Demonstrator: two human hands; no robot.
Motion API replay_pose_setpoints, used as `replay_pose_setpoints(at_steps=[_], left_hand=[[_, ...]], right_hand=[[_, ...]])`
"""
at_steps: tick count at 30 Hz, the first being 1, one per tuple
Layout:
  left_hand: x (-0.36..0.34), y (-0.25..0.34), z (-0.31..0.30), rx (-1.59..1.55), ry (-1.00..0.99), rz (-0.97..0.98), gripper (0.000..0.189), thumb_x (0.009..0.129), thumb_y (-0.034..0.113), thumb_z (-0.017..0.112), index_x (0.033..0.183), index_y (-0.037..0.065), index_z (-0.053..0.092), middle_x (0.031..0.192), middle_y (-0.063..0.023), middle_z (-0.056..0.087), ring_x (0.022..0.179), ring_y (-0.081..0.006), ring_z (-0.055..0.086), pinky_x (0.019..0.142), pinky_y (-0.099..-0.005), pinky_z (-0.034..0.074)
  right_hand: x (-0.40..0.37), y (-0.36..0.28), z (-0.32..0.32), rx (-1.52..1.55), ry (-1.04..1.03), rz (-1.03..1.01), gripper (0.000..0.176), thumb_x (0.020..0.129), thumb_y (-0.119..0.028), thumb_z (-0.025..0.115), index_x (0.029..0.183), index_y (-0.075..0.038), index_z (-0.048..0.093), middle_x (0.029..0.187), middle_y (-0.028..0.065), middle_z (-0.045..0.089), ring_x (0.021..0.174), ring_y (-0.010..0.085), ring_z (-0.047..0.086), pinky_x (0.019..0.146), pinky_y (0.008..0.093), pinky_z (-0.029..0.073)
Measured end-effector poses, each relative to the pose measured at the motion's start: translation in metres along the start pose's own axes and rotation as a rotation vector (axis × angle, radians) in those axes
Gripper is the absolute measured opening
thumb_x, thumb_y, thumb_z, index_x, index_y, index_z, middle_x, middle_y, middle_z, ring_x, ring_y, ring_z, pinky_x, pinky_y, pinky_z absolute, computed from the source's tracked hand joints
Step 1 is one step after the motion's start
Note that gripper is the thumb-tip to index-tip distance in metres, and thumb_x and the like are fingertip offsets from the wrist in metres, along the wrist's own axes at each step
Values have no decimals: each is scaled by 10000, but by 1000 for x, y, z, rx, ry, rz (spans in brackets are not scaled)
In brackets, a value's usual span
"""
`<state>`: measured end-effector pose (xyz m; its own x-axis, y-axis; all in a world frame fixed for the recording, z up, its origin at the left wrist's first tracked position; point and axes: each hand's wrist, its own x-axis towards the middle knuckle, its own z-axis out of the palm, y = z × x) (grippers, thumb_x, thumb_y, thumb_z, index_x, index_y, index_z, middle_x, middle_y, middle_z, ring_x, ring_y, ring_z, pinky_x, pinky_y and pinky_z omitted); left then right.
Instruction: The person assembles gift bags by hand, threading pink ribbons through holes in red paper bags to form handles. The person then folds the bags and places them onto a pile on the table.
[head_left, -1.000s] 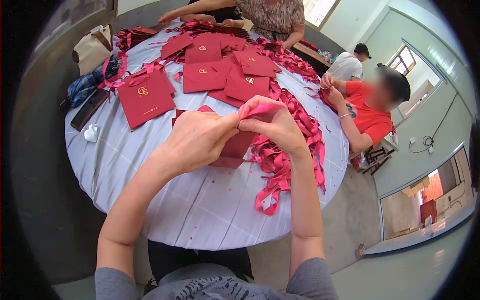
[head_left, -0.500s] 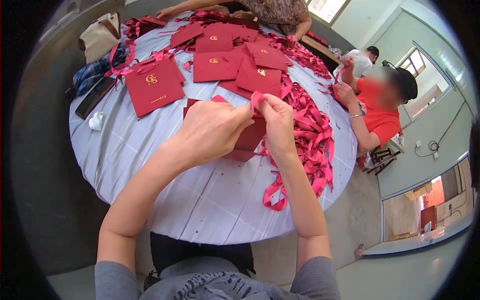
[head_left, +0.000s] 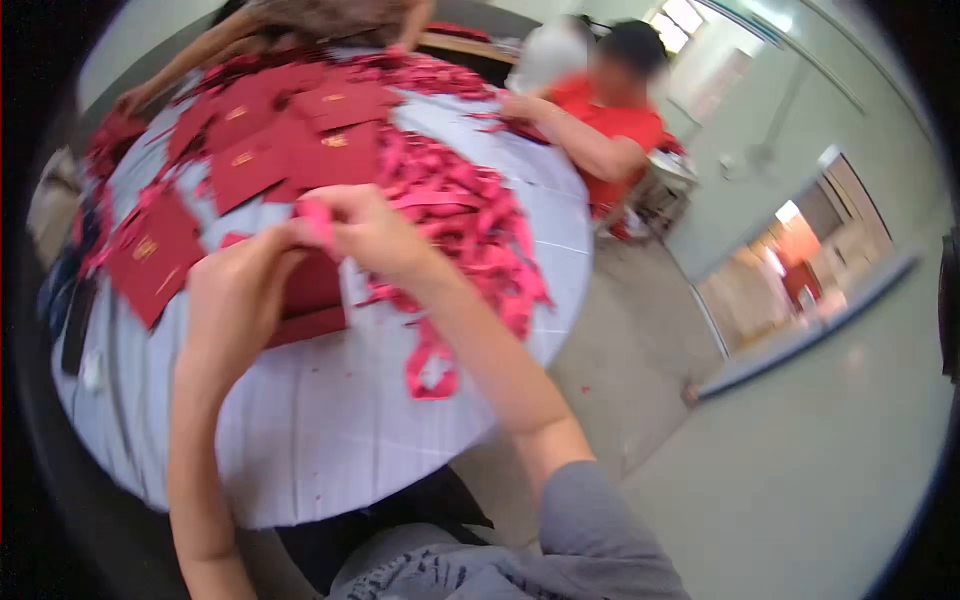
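Note:
Above a dark red bag point(head_left: 315, 300) near the middle of the table, my left hand point(head_left: 240, 285) and my right hand point(head_left: 375, 235) meet at the fingertips. Both pinch a pink ribbon point(head_left: 318, 222), a loop of which shows between them. The bag hangs or stands just below and behind my left hand, which covers part of it. A large heap of pink ribbons point(head_left: 460, 215) lies to the right of my right hand. Left of my left hand is a red bag with gold print point(head_left: 155, 255).
More red bags point(head_left: 250, 160) are piled at the back of the round, white-covered table point(head_left: 350, 430). A person in red point(head_left: 615, 125) works at the right edge, and another person's arm point(head_left: 190, 50) reaches in at the back left. A dark long object point(head_left: 78, 325) lies far left.
The view has swung to the right, so the table and bags now appear further left. Both hands remain pinched together at the ribbon.

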<state>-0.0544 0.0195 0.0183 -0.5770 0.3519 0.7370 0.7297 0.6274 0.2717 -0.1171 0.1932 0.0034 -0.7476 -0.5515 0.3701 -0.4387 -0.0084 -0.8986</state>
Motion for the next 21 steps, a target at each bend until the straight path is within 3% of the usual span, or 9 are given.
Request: replay_pose_setpoints(at_steps=[3, 6, 8, 9, 12, 14, 16, 18, 21], left_hand=[[-1, 0, 1, 37, -47, -76, 112, 820, 61, 566, 927, 28, 574, 703, -179, 570, 648, -340, 566, 566, -402, 417], [-3, -2, 5, 69, -17, -63, 60, 824, 41, 547, 863, 3, 523, 654, -190, 516, 610, -357, 528, 550, -429, 382], [-5, -4, 6, 165, -41, -67, 69, 826, 29, 532, 822, -5, 472, 638, -194, 492, 594, -364, 509, 547, -440, 375], [-5, -3, 9, 191, -29, -61, 89, 823, 3, 514, 791, -10, 433, 636, -191, 485, 601, -370, 508, 551, -449, 371], [-7, -4, 7, 157, -51, -54, 45, 820, -16, 502, 809, -15, 458, 670, -191, 503, 632, -369, 518, 562, -444, 384], [-4, -4, 5, 8, 152, 76, 115, 817, -57, 500, 919, -23, 541, 808, -190, 569, 749, -336, 577, 654, -389, 460], [3, -5, -9, -98, 360, 30, 142, 817, -92, 525, 934, -23, 567, 860, -157, 603, 803, -291, 610, 714, -333, 483], [9, -13, -17, -266, 555, -86, 130, 861, -73, 501, 957, -12, 563, 852, -124, 613, 793, -200, 626, 708, -293, 486], [8, -37, -17, -261, 585, -253, 71, 873, -31, 507, 917, 1, 552, 729, -107, 572, 678, -168, 583, 600, -273, 447]], right_hand=[[-5, -14, 11, 97, 182, 36, 118, 811, -47, 551, 836, 23, 643, 704, -21, 574, 639, 38, 491, 532, 202, 380], [2, 14, 28, -140, 434, -259, 93, 796, -8, 550, 835, 46, 614, 692, 51, 587, 641, 88, 525, 547, 261, 405], [0, 12, 38, -263, 556, -348, 67, 789, 20, 534, 821, 50, 584, 714, 134, 571, 667, 175, 565, 593, 283, 425], [-2, 8, 42, -306, 597, -359, 72, 771, 57, 507, 814, 52, 564, 755, 190, 558, 712, 275, 582, 630, 304, 439], [4, 15, 42, -386, 692, -465, 120, 747, 80, 492, 833, 49, 569, 781, 204, 572, 745, 321, 593, 660, 345, 453], [-1, 5, 32, -385, 600, -437, 138, 761, 76, 473, 833, 40, 585, 744, 158, 580, 710, 255, 581, 654, 334, 448], [-10, -12, 24, -484, 660, -234, 131, 819, 11, 475, 844, 38, 600, 726, 100, 586, 691, 159, 551, 641, 304, 441], [-10, -8, 9, -409, 689, -124, 184, 875, -20, 456, 928, 47, 619, 814, 61, 638, 741, 107, 556, 679, 263, 446], [-8, -11, 7, -176, 694, 46, 210, 921, -95, 479, 890, 43, 634, 828, 45, 639, 773, 98, 550, 720, 233, 431]])
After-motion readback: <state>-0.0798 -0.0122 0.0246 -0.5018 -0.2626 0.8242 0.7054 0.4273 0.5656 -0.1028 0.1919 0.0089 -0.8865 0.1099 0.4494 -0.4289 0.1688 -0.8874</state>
